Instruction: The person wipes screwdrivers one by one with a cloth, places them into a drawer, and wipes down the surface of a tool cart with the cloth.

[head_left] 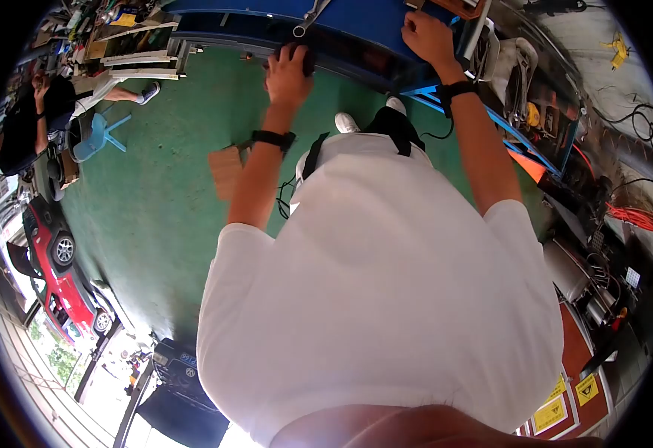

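My left hand (290,77) is curled round a dark, rounded object (309,61) at the front edge of the blue workbench (356,21); what kind of object it is I cannot make out. Just beyond those fingers, a ring-ended wrench (300,30) lies on the bench top, its ring sticking out towards me. My right hand (428,39) rests on the bench's right part with its fingers bent into a fist. Anything inside that fist is hidden. Dark bands circle both wrists.
A reddish-brown tray (464,7) sits at the bench's right end. Flattened cardboard (225,172) lies on the green floor (147,194). At left are a blue stool (101,137), a person (39,119) and a red car (61,280). Orange cable (632,216) hangs right.
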{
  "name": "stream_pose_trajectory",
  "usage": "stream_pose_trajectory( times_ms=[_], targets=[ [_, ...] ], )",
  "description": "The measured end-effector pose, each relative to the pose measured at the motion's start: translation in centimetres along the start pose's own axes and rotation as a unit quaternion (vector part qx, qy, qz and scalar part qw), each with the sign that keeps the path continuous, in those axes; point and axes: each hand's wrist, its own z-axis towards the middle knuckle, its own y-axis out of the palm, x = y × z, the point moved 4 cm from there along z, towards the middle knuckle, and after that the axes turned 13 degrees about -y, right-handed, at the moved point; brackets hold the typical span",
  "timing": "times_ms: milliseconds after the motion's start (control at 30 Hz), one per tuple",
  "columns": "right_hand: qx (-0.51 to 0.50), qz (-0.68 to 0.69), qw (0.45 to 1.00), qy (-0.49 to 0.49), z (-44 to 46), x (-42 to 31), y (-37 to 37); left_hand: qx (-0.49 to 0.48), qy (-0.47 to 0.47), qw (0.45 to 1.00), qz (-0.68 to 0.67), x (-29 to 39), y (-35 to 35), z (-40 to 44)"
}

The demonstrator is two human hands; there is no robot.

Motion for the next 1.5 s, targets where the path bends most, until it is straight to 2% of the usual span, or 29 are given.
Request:
stream_pose_trajectory(
  times_ms=[100, 167, 200, 267, 300, 367, 400, 433, 500, 533, 600, 667, 733, 800, 867, 933, 1000, 1067, 1200, 1267, 1367, 1500],
  targets=[
    [-0.032, -0.008, 0.999, 0.013, 0.3, -0.4, -0.4, 0.022, 0.002, 1.000, -0.011, 3.6, 0.0, -1.1],
    [-0.014, -0.005, 1.000, -0.010, 0.5, -0.9, -0.6, -0.060, -0.007, 0.994, -0.086, 6.1, 0.5, -1.9],
    [-0.015, -0.005, 1.000, -0.009, 0.8, -1.5, -1.3, -0.061, -0.007, 0.994, -0.087, 6.9, 1.1, -2.3],
    [-0.050, 0.019, 0.998, 0.018, 1.5, -3.1, -2.6, -0.128, 0.065, 0.985, -0.091, 8.5, 2.4, -3.4],
    [-0.050, 0.020, 0.998, 0.015, 1.4, -2.9, -2.1, -0.126, 0.063, 0.986, -0.090, 9.4, 1.6, -3.5],
    [-0.042, -0.022, 0.999, -0.013, 0.8, -1.8, -0.9, -0.161, 0.153, 0.970, -0.097, 12.5, -1.7, -4.1],
    [-0.040, -0.023, 0.999, -0.018, 0.7, -1.6, -0.7, -0.178, 0.150, 0.966, -0.110, 13.3, -2.6, -4.1],
    [-0.037, -0.028, 0.999, -0.013, 0.4, -1.4, -0.5, -0.175, 0.150, 0.967, -0.110, 12.8, -2.4, -4.1],
    [-0.032, -0.034, 0.999, -0.012, 0.6, -1.1, -0.3, -0.169, 0.111, 0.955, -0.217, 10.5, -1.7, -3.8],
    [-0.039, -0.024, 0.999, -0.001, 0.6, -1.2, -0.3, -0.168, 0.115, 0.955, -0.215, 9.3, -2.0, -4.0],
    [-0.042, -0.012, 0.999, 0.007, 0.6, -1.3, -0.5, -0.168, -0.008, 0.971, -0.171, 4.9, -2.9, -4.3],
    [-0.069, 0.008, 0.997, 0.019, 0.7, -1.1, -0.4, -0.114, -0.037, 0.983, -0.142, -0.5, -1.3, -4.6],
    [-0.077, 0.004, 0.997, 0.016, 0.8, -1.1, -0.5, -0.169, -0.286, 0.919, -0.211, -6.3, -1.1, -4.4],
    [-0.082, -0.001, 0.997, 0.010, 1.1, -1.8, -0.6, -0.047, -0.394, 0.876, -0.273, -14.7, 0.7, -5.0],
    [-0.063, -0.092, 0.993, -0.044, 1.5, -2.7, -0.9, 0.065, -0.391, 0.852, -0.343, -20.8, 0.1, -3.6],
    [-0.062, -0.069, 0.995, -0.045, 1.7, -2.6, -1.0, 0.174, -0.316, 0.888, -0.285, -22.0, -4.3, 0.3],
    [-0.067, -0.047, 0.996, -0.044, 1.4, -2.4, -1.2, 0.188, -0.277, 0.921, -0.200, -23.1, -7.5, 5.0],
    [-0.068, -0.009, 0.997, -0.028, 1.4, -2.1, -1.1, 0.099, -0.266, 0.942, -0.180, -24.2, -9.5, 10.0],
    [-0.088, 0.009, 0.996, 0.007, 1.5, -1.7, -1.2, 0.063, -0.283, 0.950, -0.118, -26.6, -8.2, 16.9],
    [-0.088, 0.023, 0.996, 0.015, 1.7, -1.8, -1.2, 0.023, -0.268, 0.963, -0.016, -28.8, -5.7, 18.3],
    [-0.078, 0.003, 0.997, 0.011, 1.7, -2.2, -1.4, -0.033, -0.285, 0.957, 0.040, -26.9, -6.3, 18.6],
    [-0.071, -0.001, 0.997, -0.021, 2.1, -1.6, -1.3, -0.110, -0.337, 0.935, -0.012, -22.0, -9.1, 17.4]
  ],
)
